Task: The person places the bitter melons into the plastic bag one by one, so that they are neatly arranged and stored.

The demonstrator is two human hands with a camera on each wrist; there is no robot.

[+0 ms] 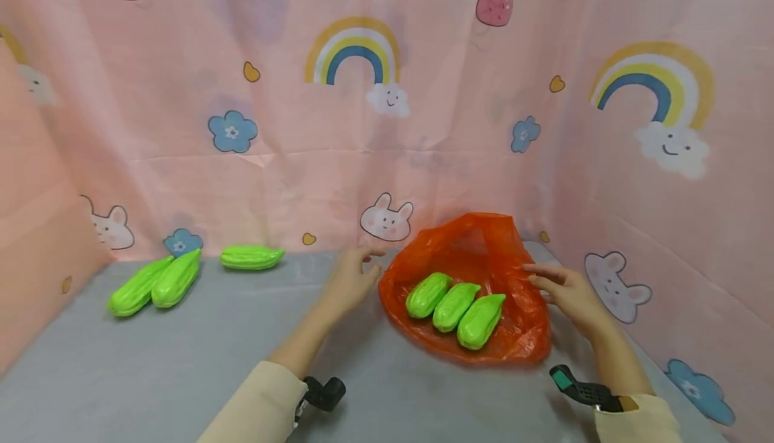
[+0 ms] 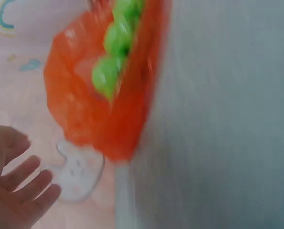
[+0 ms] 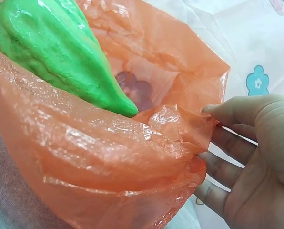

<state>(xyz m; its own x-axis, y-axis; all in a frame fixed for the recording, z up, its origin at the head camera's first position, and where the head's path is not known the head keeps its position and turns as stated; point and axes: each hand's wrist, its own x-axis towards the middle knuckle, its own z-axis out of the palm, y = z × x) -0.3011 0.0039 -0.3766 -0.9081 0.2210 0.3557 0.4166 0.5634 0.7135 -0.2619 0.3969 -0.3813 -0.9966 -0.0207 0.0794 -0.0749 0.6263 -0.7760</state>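
An orange-red plastic bag [image 1: 484, 245] lies with its mouth spread wide on the grey table. Inside it, three bright green, ridged bitter melons [image 1: 456, 307] lie side by side. My right hand [image 1: 571, 295] is at the bag's right side; in the right wrist view its thumb and fingers pinch the bag's edge [image 3: 180, 126], close to the tip of one bitter melon [image 3: 61, 52]. To the left of the bag, my left hand [image 1: 353, 278] is held apart from it with fingers loosely bent and nothing in them. The left wrist view is blurred.
Two more bitter melons [image 1: 177, 278] lean together at the table's far left, and a single one [image 1: 251, 257] lies near the back edge. A pink printed cloth [image 1: 423, 160] hangs behind the grey tabletop [image 1: 211, 362] and along both sides.
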